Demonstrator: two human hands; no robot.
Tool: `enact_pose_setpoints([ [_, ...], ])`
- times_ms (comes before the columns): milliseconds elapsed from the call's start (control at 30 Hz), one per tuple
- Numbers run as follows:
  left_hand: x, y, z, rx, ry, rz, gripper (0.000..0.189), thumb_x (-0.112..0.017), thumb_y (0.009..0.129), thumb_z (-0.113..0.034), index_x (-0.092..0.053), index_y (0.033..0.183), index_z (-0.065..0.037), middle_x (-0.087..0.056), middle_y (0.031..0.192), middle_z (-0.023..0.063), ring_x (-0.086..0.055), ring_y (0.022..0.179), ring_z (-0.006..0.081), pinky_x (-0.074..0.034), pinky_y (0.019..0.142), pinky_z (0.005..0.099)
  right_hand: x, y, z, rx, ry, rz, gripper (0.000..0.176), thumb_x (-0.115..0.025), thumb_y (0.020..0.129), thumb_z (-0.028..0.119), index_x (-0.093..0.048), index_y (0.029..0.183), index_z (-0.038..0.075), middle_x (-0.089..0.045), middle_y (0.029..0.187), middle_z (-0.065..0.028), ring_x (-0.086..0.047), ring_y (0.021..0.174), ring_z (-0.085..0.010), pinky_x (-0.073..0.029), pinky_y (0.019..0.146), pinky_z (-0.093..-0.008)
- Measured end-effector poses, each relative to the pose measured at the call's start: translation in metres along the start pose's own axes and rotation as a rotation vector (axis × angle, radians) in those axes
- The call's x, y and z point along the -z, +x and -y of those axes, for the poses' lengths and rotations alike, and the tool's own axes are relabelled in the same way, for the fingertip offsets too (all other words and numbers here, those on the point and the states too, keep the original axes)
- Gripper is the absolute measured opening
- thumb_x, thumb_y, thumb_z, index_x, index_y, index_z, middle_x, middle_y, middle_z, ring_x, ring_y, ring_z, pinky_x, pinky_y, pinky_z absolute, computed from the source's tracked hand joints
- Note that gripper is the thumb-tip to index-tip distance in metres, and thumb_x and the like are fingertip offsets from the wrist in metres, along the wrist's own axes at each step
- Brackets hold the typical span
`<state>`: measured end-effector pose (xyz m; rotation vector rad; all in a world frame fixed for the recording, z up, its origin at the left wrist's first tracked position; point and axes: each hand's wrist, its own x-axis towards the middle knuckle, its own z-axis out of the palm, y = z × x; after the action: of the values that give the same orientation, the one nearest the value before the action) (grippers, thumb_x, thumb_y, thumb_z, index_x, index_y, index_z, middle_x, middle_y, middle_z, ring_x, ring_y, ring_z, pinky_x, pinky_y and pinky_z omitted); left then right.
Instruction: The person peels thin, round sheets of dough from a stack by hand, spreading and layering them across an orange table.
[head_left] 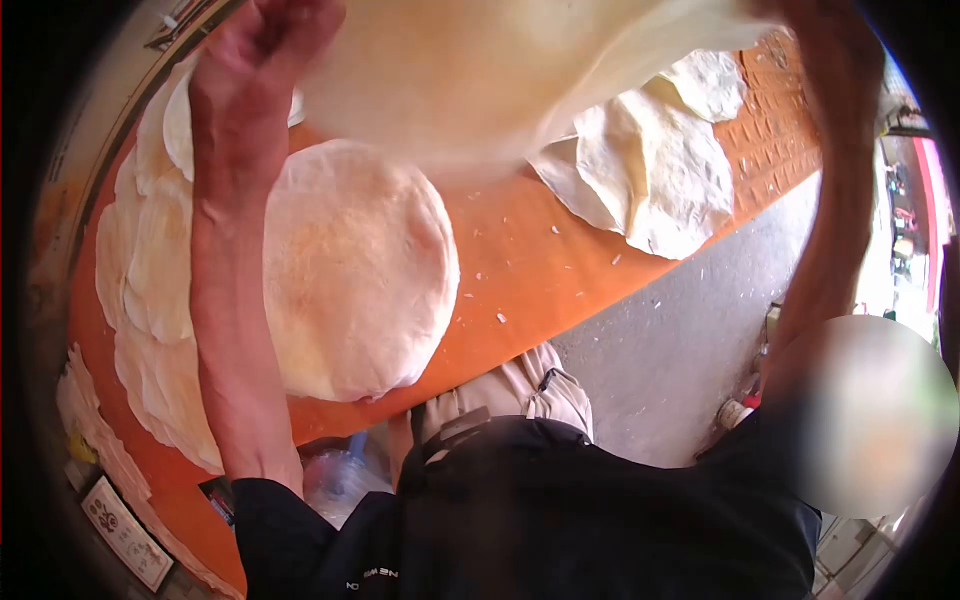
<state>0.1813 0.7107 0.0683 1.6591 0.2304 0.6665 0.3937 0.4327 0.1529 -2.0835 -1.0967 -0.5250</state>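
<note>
One pale sheet (470,80) is raised between left hand (290,28) and right hand (812,14), whose finger grip cannot be told; below the fingers, one round flatbread (355,270) is seen.

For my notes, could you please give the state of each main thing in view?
Upper sheet: raised, spread, blurred
Round sheet: unfolded, lying flat
Right pile: rumpled, partly folded
Left sheets: overlapping, laid out
Table: strewn with white scraps
Left hand: raised, grip unclear
</note>
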Motion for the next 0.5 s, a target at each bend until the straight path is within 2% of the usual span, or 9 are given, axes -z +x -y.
enact_pose_setpoints([
  [33,-0.02,0.01,-0.005,-0.146,-0.063,-0.026,0.017,-0.064,0.086,-0.012,-0.061,0.098,-0.002,-0.063,0.085,0.004,-0.059,0.076,0.0117,-0.049,0.072,0.0262,0.027,-0.003,-0.017,0.066,-0.178,0.003,0.014,-0.068,0.084,0.016,-0.066,0.095,0.007,-0.068,0.081,-0.0029,-0.063,0.071,-0.0113,-0.049,0.064,-0.0233],
  [100,-0.036,0.013,0.003,-0.261,-0.031,-0.001,0.015,-0.063,0.085,-0.009,-0.061,0.098,-0.002,-0.063,0.085,0.004,-0.058,0.076,0.0112,-0.048,0.071,0.0258,0.067,-0.02,-0.055,-0.1,-0.329,0.094,0.027,-0.068,0.085,0.024,-0.067,0.108,0.009,-0.071,0.094,-0.0037,-0.066,0.086,-0.0111,-0.049,0.08,-0.0236],
  [133,-0.039,0.007,0.016,-0.232,0.066,0.051,0.02,-0.068,0.084,-0.004,-0.061,0.103,-0.003,-0.061,0.093,-0.0002,-0.057,0.086,0.007,-0.046,0.081,0.0211,0.071,-0.047,-0.045,-0.248,-0.241,0.114,0.028,-0.067,0.086,0.025,-0.067,0.109,0.01,-0.071,0.096,-0.0041,-0.065,0.088,-0.0116,-0.048,0.083,-0.024],
  [167,-0.065,-0.01,0.009,-0.095,-0.005,0.088,0.017,-0.065,0.085,0.0,-0.061,0.101,-0.003,-0.06,0.094,-0.0007,-0.056,0.084,0.0068,-0.046,0.079,0.0212,0.071,-0.073,-0.04,-0.265,-0.29,0.142,0.025,-0.069,0.084,0.023,-0.068,0.102,0.006,-0.07,0.092,-0.0029,-0.064,0.085,-0.0099,-0.048,0.082,-0.0247],
  [200,-0.075,-0.021,0.026,-0.079,0.229,0.129,0.019,-0.065,0.084,0.001,-0.061,0.102,-0.004,-0.06,0.097,-0.0021,-0.057,0.086,0.0073,-0.047,0.077,0.0245,0.065,-0.1,-0.042,-0.281,-0.338,0.174,0.023,-0.071,0.083,0.021,-0.068,0.095,0.002,-0.07,0.088,-0.0016,-0.062,0.082,-0.0082,-0.048,0.081,-0.0254],
  [233,-0.088,-0.035,0.034,-0.179,0.37,0.195,0.017,-0.066,0.078,-0.004,-0.065,0.095,-0.009,-0.058,0.076,0.0033,-0.058,0.073,0.0117,-0.049,0.072,0.0285,0.062,-0.133,-0.064,-0.268,-0.305,0.259,0.023,-0.075,0.079,0.014,-0.068,0.099,0.003,-0.07,0.087,-0.0026,-0.063,0.085,-0.0088,-0.049,0.081,-0.0255],
  [333,-0.104,-0.08,0.098,-0.473,0.687,0.439,0.023,-0.052,0.07,0.003,-0.063,0.087,-0.008,-0.051,0.071,0.0099,-0.056,0.07,0.0298,-0.048,0.061,0.0407,0.026,-0.228,-0.078,-0.267,-0.03,0.436,0.018,-0.076,0.071,0.002,-0.065,0.086,0.001,-0.066,0.088,-0.0085,-0.063,0.084,-0.0226,-0.05,0.076,-0.0309],
  [400,-0.109,-0.115,0.11,-0.349,0.72,0.49,0.018,-0.049,0.07,0.004,-0.061,0.077,-0.006,-0.048,0.072,0.0114,-0.055,0.074,0.0302,-0.048,0.063,0.0407,0.004,-0.277,-0.065,-0.304,0.008,0.622,0.018,-0.075,0.069,-0.001,-0.065,0.084,0.002,-0.064,0.083,-0.0108,-0.061,0.082,-0.0278,-0.051,0.073,-0.0354],
  [500,-0.1,-0.139,0.124,-0.324,0.807,0.549,0.02,-0.054,0.068,0.007,-0.065,0.078,-0.006,-0.058,0.084,0.0103,-0.058,0.083,0.0283,-0.049,0.067,0.0374,-0.01,-0.294,-0.055,-0.313,0.01,0.698,0.012,-0.072,0.071,0.001,-0.065,0.081,0.004,-0.064,0.081,-0.0109,-0.061,0.082,-0.0285,-0.05,0.073,-0.037],
])
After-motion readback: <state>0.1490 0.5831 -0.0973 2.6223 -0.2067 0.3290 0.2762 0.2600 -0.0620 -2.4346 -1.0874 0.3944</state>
